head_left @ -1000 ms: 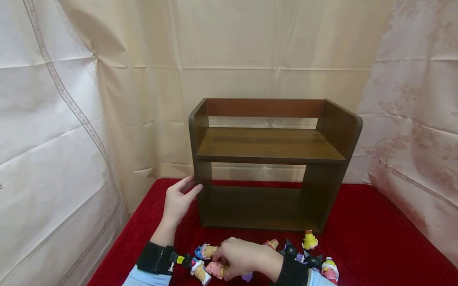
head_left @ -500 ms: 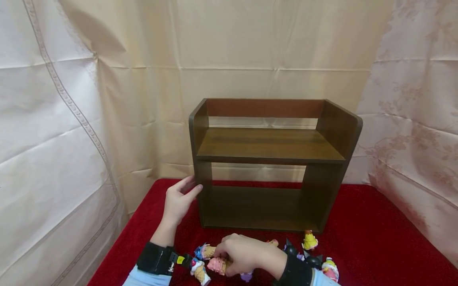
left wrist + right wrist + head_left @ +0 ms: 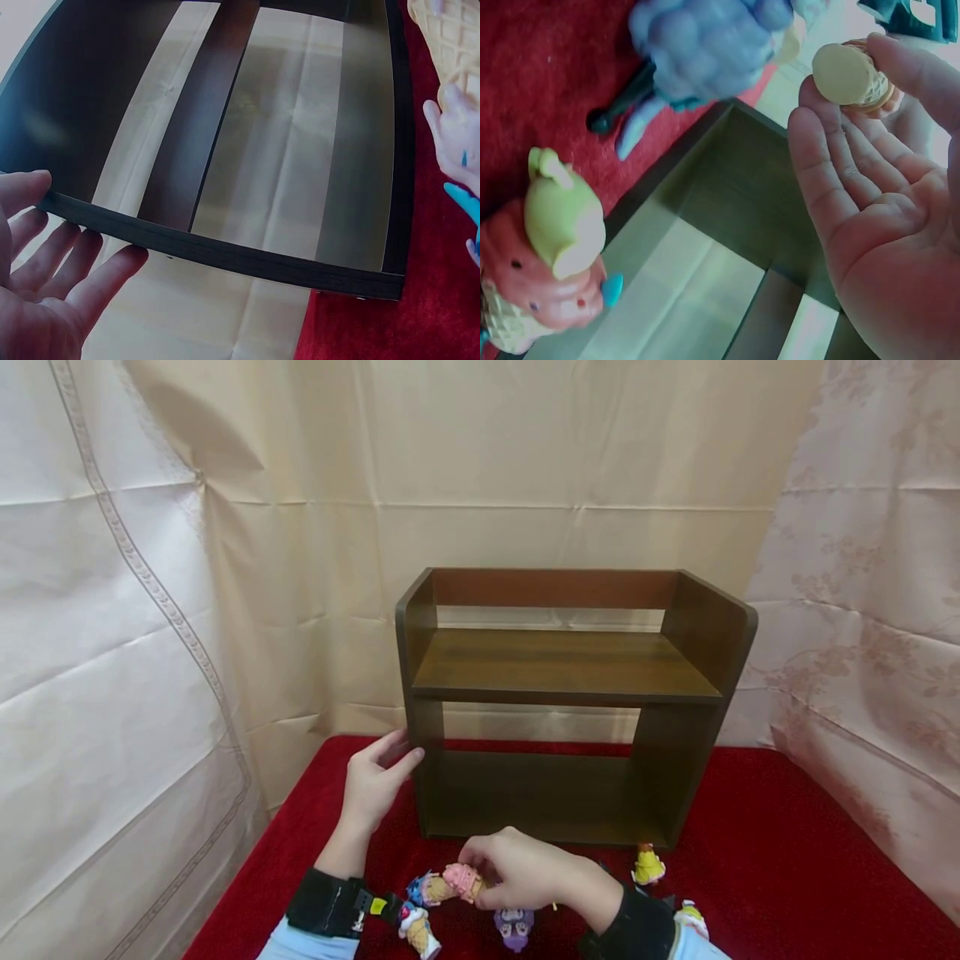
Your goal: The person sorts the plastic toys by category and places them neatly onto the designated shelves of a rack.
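Note:
My right hand [image 3: 528, 872] pinches a pink ice-cream-cone figurine [image 3: 462, 881] between thumb and fingers, just in front of the shelf. The right wrist view shows the pale base of its cone [image 3: 844, 73] at the fingertips. With fingers spread, my left hand [image 3: 372, 785] touches the left side panel of a dark brown wooden shelf unit [image 3: 566, 662]. Thumb and fingers lie along that panel's edge in the left wrist view. Close to the right hand lie a blue-topped cone figurine [image 3: 431, 889], a white-topped cone figurine [image 3: 418, 932] and a purple figurine [image 3: 514, 929].
A yellow figurine [image 3: 648, 865] stands by the shelf's front right corner, with another figurine [image 3: 692, 917] nearer me, partly behind the right cuff. Red cloth [image 3: 300, 852] covers the table. Beige curtain [image 3: 570, 460] hangs close behind the shelf.
My right hand has raised the pink cone figurine from among the others and brought it toward the shelf. More of the purple figurine now shows beneath it. The left hand has stayed put.

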`<state>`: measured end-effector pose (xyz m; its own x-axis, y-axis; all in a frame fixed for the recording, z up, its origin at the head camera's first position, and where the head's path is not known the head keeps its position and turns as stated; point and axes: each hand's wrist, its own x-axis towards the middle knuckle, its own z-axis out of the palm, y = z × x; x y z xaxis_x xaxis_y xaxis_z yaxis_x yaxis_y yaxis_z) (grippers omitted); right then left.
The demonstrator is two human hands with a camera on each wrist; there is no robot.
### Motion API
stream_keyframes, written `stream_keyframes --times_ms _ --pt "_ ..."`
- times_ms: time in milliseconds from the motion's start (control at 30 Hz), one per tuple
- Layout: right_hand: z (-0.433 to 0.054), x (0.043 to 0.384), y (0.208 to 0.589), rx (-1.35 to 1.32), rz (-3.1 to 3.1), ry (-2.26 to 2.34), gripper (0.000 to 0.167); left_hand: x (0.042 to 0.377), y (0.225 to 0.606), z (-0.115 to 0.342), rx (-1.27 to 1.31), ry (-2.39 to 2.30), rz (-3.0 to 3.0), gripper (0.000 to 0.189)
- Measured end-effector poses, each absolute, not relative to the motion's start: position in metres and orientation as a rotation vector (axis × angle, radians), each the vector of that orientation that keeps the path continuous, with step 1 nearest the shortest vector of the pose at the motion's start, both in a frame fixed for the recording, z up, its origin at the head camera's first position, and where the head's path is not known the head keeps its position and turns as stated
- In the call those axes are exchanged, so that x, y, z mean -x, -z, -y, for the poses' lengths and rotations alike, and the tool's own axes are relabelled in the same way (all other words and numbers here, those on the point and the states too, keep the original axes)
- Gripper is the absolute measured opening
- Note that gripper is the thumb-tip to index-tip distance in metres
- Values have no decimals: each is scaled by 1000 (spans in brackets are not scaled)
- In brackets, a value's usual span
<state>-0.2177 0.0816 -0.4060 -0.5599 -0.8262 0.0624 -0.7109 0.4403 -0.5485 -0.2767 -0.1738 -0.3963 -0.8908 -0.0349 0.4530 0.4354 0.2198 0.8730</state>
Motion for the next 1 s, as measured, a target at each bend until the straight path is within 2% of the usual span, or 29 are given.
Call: stream_keyframes --times_ms 233,533,700,1000 --pt "-93 222 398 1240 -2470 1004 35 278 396 174 384 1709 2109 45" --pt "-103 224 390 1138 -2505 1177 52 266 384 172 334 1724 2165 47" --pt "-109 226 387 1141 -2521 1246 51 248 364 167 329 1727 2182 45" --pt "-121 230 383 1101 -2511 1357 54 249 366 166 330 1753 2164 44"
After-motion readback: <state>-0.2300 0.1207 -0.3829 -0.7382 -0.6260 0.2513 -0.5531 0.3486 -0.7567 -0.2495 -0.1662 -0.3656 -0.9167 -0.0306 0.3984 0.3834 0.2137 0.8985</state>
